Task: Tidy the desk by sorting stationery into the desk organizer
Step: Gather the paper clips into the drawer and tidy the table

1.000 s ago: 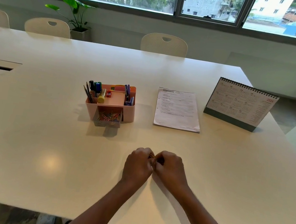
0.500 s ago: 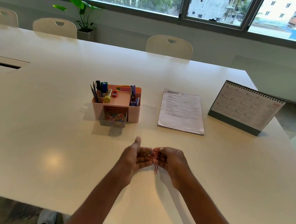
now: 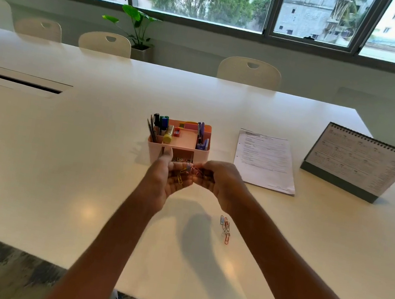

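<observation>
A pink desk organizer [image 3: 179,146] stands mid-table, holding pens, a yellow glue stick and a red sharpener; its front drawer with coloured clips is partly hidden behind my hands. My left hand [image 3: 163,182] is cupped palm-up just in front of it, with several coloured paper clips [image 3: 182,175] lying in the palm. My right hand [image 3: 219,182] pinches some of those clips at its fingertips, touching the left palm. Several more paper clips [image 3: 225,227] lie on the white table [image 3: 62,154] below my right wrist.
A printed sheet of paper [image 3: 265,159] lies right of the organizer, and a desk calendar [image 3: 356,160] stands further right. A cable slot [image 3: 17,81] sits at the far left. Chairs [image 3: 250,72] and a potted plant [image 3: 138,30] line the far edge.
Both hands have lifted off the table and moved forward to the organizer's front. The left hand has opened into a cup holding clips. A few clips now lie on the table.
</observation>
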{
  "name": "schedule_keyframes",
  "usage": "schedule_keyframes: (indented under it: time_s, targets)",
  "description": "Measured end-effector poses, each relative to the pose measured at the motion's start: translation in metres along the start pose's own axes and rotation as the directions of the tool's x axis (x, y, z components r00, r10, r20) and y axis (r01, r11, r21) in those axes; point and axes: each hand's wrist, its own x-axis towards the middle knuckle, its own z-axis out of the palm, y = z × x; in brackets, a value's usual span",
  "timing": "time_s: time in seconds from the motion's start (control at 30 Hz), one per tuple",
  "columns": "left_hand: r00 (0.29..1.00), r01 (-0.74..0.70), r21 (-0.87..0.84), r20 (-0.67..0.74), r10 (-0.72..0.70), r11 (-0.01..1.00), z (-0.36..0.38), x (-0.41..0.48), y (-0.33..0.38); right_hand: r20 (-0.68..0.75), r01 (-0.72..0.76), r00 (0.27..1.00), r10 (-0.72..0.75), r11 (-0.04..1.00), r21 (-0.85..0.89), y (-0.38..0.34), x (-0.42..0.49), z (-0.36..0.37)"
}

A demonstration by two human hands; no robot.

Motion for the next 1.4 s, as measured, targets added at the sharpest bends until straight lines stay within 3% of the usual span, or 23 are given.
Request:
schedule_keyframes:
  time_s: [0.13, 0.43, 0.73, 0.9, 1.1, 1.23, 1.4]
  targets:
    - [0.998, -0.049, -0.008, -0.038, 0.049, 0.999, -0.008, 0.013, 0.033, -0.011, -0.032, 0.999, 0.032, 0.999, -0.012, -0.023, 0.021, 0.031]
    - [0.999, 0.046, 0.027, 0.008, -0.046, 0.999, -0.024, 0.046, 0.057, -0.008, -0.155, 0.988, 0.156, 0.986, 0.057, -0.036, 0.043, 0.058]
    - [0.998, 0.027, -0.039, 0.050, -0.025, 0.999, -0.023, 0.047, 0.054, 0.042, -0.125, 0.992, 0.122, 0.990, 0.065, -0.032, 0.051, 0.046]
    - [0.997, -0.071, -0.071, 0.033, 0.074, 0.995, -0.017, 0.038, 0.048, 0.031, -0.074, 0.997, 0.073, 0.996, 0.044, -0.027, 0.048, 0.023]
    - [0.986, -0.118, -0.032, 0.112, 0.121, 0.992, 0.000, 0.013, 0.017, -0.010, -0.084, 0.996, 0.084, 0.988, -0.130, 0.002, 0.047, -0.021]
    - [0.976, -0.117, 0.177, 0.202, 0.080, 0.977, 0.010, 0.004, -0.016, -0.038, -0.008, 0.999, -0.006, 0.939, -0.345, 0.019, 0.032, -0.049]
    - [0.971, -0.171, 0.586, 0.238, 0.033, 0.792, 0.016, 0.004, -0.059, 0.031, 0.080, 0.995, -0.095, 0.570, -0.818, 0.046, 0.003, -0.081]
